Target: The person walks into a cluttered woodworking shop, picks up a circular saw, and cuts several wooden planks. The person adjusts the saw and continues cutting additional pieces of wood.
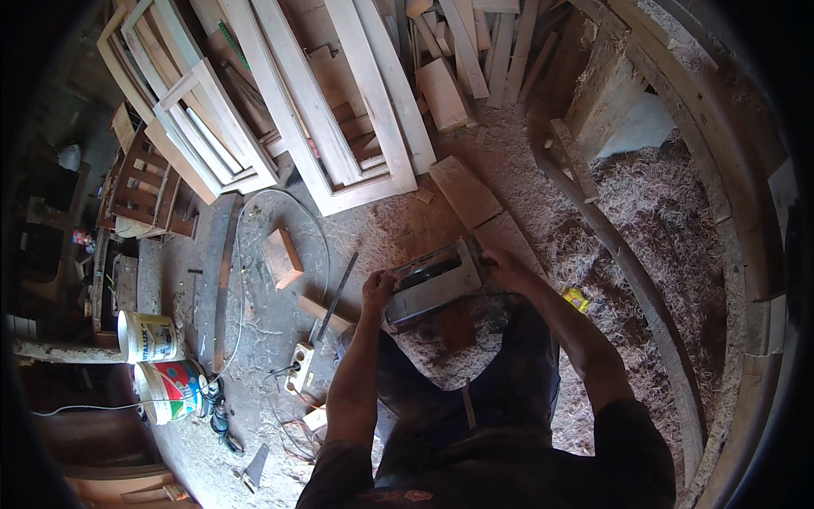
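Observation:
A grey box-shaped frame (pixel 438 291) with a long open slot and a dark inside is held level above my lap. My left hand (pixel 379 289) is closed on its left end. At the opposite end my right hand (pixel 507 270) grips near the top corner, its fingers partly hidden. I cannot make out the exact kind of this thing. Below it, between my knees, shows a reddish-brown wooden piece (pixel 457 328) among shavings. A wooden plank (pixel 511 239) lies on the floor just beyond my right hand.
Pale wooden frames (pixel 398 184) lean at the back. A wood block (pixel 282 258), a dark bar (pixel 340 293) and a power strip (pixel 299 366) lie at left, near two buckets (pixel 171 390). Heaped shavings (pixel 653 254) and a long curved beam (pixel 632 267) are at right.

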The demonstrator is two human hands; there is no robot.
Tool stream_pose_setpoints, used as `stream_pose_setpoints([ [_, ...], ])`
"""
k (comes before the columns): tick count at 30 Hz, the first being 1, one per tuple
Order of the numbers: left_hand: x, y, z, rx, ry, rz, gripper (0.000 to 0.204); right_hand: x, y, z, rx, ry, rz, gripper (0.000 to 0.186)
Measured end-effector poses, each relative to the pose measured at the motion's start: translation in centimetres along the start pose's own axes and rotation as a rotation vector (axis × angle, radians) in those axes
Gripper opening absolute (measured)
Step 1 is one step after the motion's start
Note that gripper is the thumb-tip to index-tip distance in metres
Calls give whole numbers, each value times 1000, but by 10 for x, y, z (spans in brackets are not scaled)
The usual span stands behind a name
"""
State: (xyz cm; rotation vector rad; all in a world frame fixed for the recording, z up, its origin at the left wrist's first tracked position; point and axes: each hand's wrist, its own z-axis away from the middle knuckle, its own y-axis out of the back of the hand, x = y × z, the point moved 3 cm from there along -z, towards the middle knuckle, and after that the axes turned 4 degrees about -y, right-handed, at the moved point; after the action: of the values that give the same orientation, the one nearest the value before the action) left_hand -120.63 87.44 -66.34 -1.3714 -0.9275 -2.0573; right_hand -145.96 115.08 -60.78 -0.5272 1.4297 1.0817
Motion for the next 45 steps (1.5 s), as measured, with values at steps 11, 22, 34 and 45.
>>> stream_pose_setpoints([
  [11,21,0,13,46,17,-104,49,9,-18,2,418,160,-107,26],
  [22,49,0,47,226,-52,-233,51,0,-2,11,-4,-589,-462,32],
  [34,42,-6,60,216,-44,-205,49,21,-14,22,207,-75,-13,33],
  [45,37,-8,55,248,-27,-244,49,-18,-63,102,-53,2,351,28],
])
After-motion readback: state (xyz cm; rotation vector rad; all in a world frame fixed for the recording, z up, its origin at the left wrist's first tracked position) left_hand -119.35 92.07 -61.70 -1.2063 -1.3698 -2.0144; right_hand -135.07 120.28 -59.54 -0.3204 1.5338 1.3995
